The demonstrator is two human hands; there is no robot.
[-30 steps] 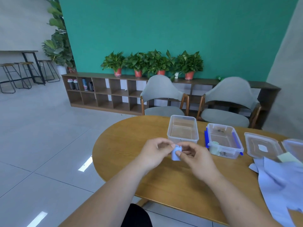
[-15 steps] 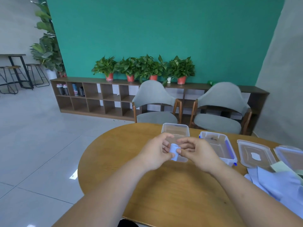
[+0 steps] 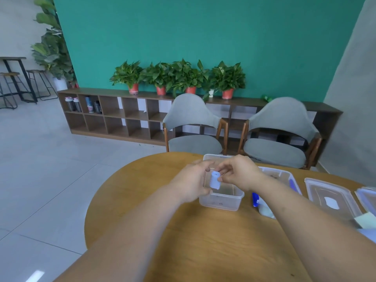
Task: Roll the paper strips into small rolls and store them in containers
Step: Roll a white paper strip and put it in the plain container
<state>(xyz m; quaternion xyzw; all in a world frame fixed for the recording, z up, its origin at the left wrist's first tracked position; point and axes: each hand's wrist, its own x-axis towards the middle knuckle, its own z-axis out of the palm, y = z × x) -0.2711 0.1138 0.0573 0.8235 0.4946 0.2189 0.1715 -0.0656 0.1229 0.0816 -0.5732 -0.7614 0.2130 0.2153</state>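
A small pale-blue paper roll [image 3: 215, 180] stands upright over the open clear plastic container [image 3: 221, 202] on the round wooden table [image 3: 203, 241]. My right hand [image 3: 240, 171] pinches its top edge with thumb and fingers. My left hand [image 3: 193, 180] curls beside the roll at the container's left wall; whether it touches the roll I cannot tell. A second clear container with blue clips [image 3: 284, 176] sits to the right, with a pale roll [image 3: 265, 209] at its near end.
Two clear lids [image 3: 329, 196] lie further right, with pale green and blue paper [image 3: 366, 220] at the right edge. Two grey chairs [image 3: 193, 127] stand behind the table, then a low shelf with potted plants [image 3: 179, 78]. The table's left edge drops to tiled floor.
Both hands moved forward with the roll, from in front of the clear container to above its opening. The roll now stands upright and the left hand has slid to its side.
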